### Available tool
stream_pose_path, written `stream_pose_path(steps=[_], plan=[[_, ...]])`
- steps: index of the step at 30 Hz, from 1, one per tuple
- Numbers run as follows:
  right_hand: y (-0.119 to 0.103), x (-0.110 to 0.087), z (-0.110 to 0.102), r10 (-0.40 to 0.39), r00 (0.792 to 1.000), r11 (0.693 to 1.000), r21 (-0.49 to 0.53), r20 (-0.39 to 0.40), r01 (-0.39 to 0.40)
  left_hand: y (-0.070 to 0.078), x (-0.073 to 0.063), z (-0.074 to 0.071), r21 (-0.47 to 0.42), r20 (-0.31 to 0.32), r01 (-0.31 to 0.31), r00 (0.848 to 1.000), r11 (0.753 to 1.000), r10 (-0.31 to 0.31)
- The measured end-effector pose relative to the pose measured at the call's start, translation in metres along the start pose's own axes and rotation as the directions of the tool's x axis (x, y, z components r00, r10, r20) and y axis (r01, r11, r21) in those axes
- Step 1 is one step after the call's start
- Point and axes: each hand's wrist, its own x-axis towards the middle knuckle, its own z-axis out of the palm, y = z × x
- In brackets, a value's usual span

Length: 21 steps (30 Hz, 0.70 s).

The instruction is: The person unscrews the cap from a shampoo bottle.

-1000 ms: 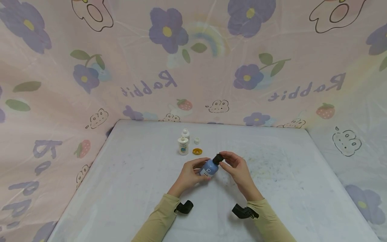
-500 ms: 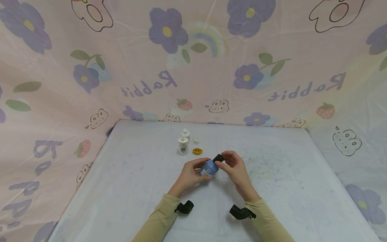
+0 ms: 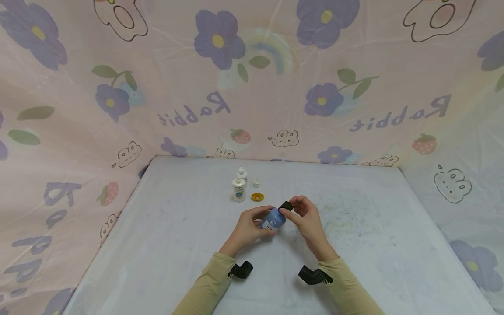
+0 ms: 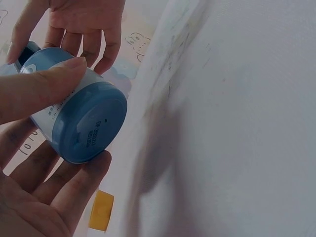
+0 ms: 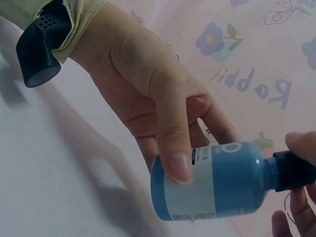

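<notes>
My left hand [image 3: 246, 226] grips a blue bottle [image 3: 272, 220] with a pale label band, tilted above the table. Its thumb lies across the label and the fingers go round the far side. The bottle's printed base [image 4: 91, 123] faces the left wrist view. My right hand [image 3: 309, 222] pinches the black cap [image 5: 291, 170] between thumb and fingers. The cap sits at the bottle's neck, where a short stretch of blue neck shows beside it in the right wrist view. Whether it is threaded on cannot be told.
Beyond the hands stand two white bottles, one nearer [image 3: 239, 191] and one behind [image 3: 242, 173], both with bare nozzles. A small white cap [image 3: 257, 183] and a yellow cap [image 3: 257, 197] lie to their right. Patterned cloth [image 3: 283, 109] surrounds the white table [image 3: 157, 245].
My right hand has shifted slightly left, its thumb now further over the black cap. The left hand and the blue bottle have stayed almost still.
</notes>
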Motion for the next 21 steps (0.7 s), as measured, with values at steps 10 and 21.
stream_pose_path(steps=[10,21], plan=[[-0.002,0.001,-0.001,-0.012,0.999,1.000,0.004,0.037,0.012,-0.019,0.005,0.000,0.015,-0.004,-0.025,1.000,1.000,0.025],[-0.004,-0.001,-0.007,-0.031,0.994,0.999,-0.003,0.109,0.032,-0.019,0.005,-0.001,0.009,-0.002,-0.016,1.000,1.000,0.016]])
